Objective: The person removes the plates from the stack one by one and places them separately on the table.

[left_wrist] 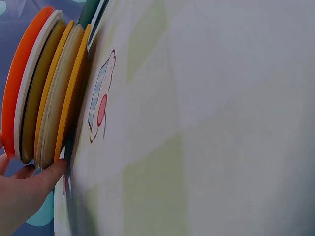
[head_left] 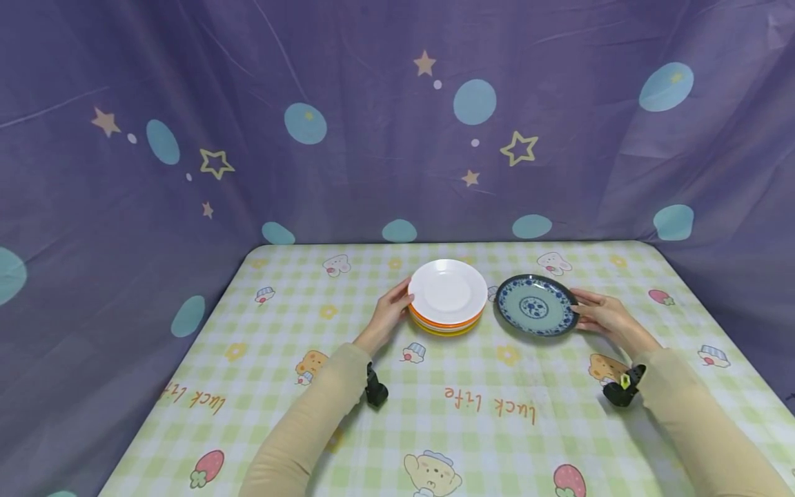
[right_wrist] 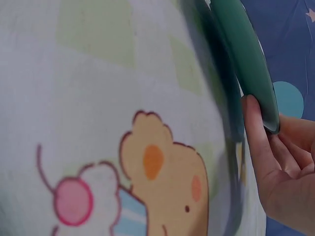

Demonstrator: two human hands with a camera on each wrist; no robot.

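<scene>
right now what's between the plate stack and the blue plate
The head view shows only a narrow strip of printed tablecloth between the plate stack and the blue plate.

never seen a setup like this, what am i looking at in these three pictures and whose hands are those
There is no robot here: a person in cream sleeves is working with two bare hands. The wide picture comes from a camera worn on the head, looking forward and down. The two close pictures come from cameras on the wrists, one for each hand, so the table looks tipped sideways there.

On a green-and-white checked cloth printed with cartoons, the left hand grips the edge of a stack of round plates, white on top with orange and yellow rims below. The right hand holds the rim of a round blue-green plate with a dark edge and blue floral pattern.
</scene>
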